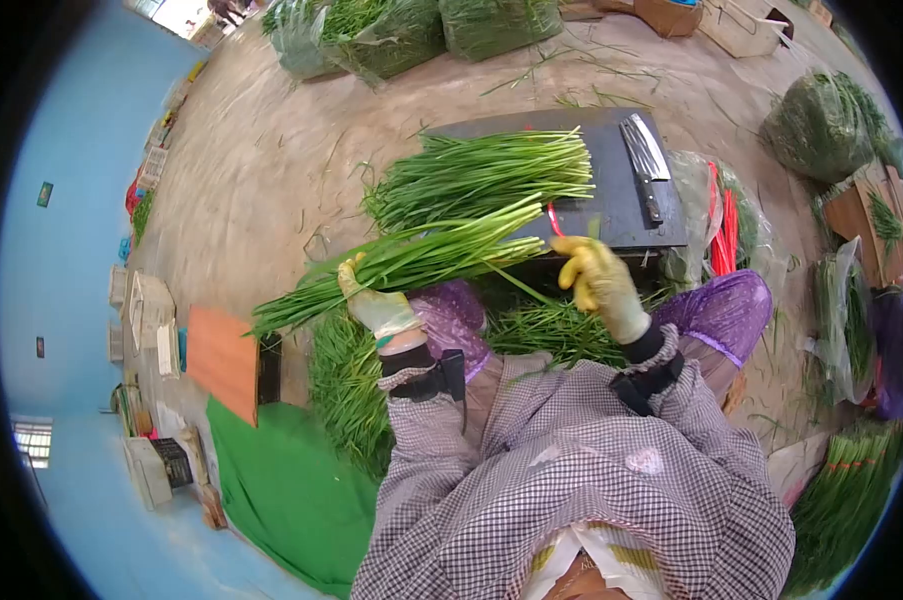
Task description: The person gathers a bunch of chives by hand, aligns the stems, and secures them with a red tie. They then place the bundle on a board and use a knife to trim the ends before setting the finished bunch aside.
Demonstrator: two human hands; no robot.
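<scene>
My left hand point(371, 302), in a yellowish glove, is closed around a loose bunch of garlic chives point(441, 248). The bunch lies slantwise over my lap, leafy tips to the left and pale stalk ends to the right. Just right of those ends is my right hand point(603, 287), also gloved, its fingers loosely bent and apart with nothing clearly held. One stray stalk point(526, 283) droops below the bunch. A larger pile of chives point(481, 175) rests on the dark board point(611, 215) in front of me. A red strip shows between pile and bunch.
A knife point(643, 165) lies on the board's right side. Red ties point(724, 232) sit in a plastic bag beside it. More chives point(346, 390) surround my legs. Green cloth point(281, 490) and an orange panel point(223, 362) are at left; bagged chives point(501, 25) stand beyond the board.
</scene>
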